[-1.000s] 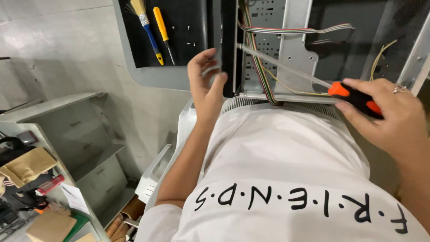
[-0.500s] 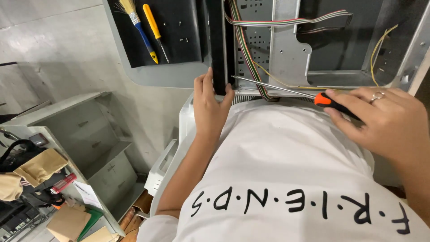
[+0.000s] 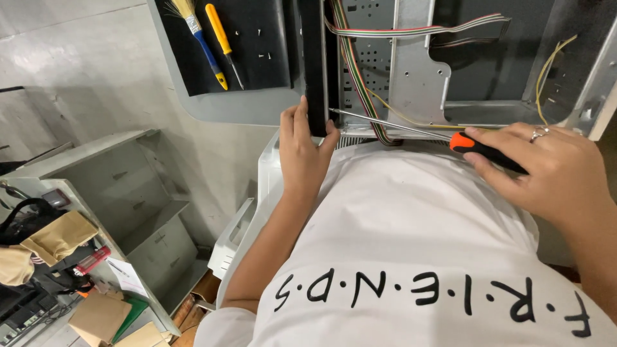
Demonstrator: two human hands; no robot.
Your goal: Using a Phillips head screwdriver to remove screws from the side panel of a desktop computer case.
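Since the earlier frames the left hand (image 3: 302, 151) has dropped from open air onto the near end of the black front panel (image 3: 313, 64), and the screwdriver (image 3: 411, 128) now lies flatter, its tip drawn in toward that hand.

Its long axis runs nearly level, right to left: orange and black handle (image 3: 482, 151) enclosed in the grip of the right hand (image 3: 536, 170), thin bright steel shaft reaching left until the tip meets the case edge just beside the left thumb. So the working point lies well left of the holding grip and nearest the left hand, whose fingers are clamped around the narrow, smooth panel.

Behind is a grey sheet-metal computer case (image 3: 418, 77), perforated, with a striped flat ribbon cable (image 3: 360, 83) and thin yellow wires (image 3: 546, 71). Farther left, a dark mat (image 3: 257, 38) on the table carries a yellow-handled screwdriver (image 3: 222, 38), a brush (image 3: 199, 42) and small loose screws.
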